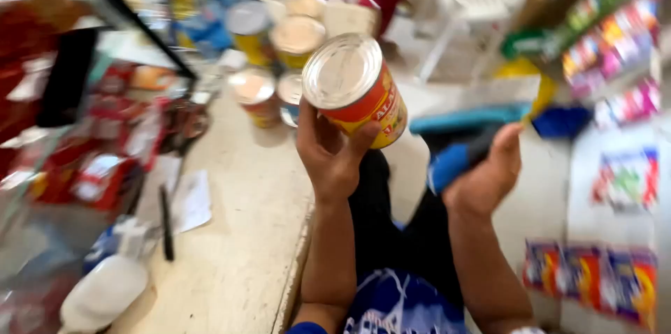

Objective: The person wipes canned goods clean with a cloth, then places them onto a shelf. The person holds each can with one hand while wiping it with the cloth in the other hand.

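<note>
Your left hand [332, 156] holds a tin can [355, 89] up; your right hand [482, 177] grips a blue cloth [454, 156].

The can, red and yellow with a silver lid, is tilted and clamped between your left thumb and fingers, raised above the edge of the pale worktop [237, 236]. Your right fingers are closed on the cloth, just beside the can, off the worktop. More cans [279, 61] stand further back on the worktop; a white spray bottle [105, 285] lies near the front left corner. Frame blurred.

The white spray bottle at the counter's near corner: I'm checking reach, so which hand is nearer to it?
Left. The left hand holds a can above the counter, nearer the white spray bottle. The right hand, gripping a blue cloth, is farther right, off the counter.
</note>
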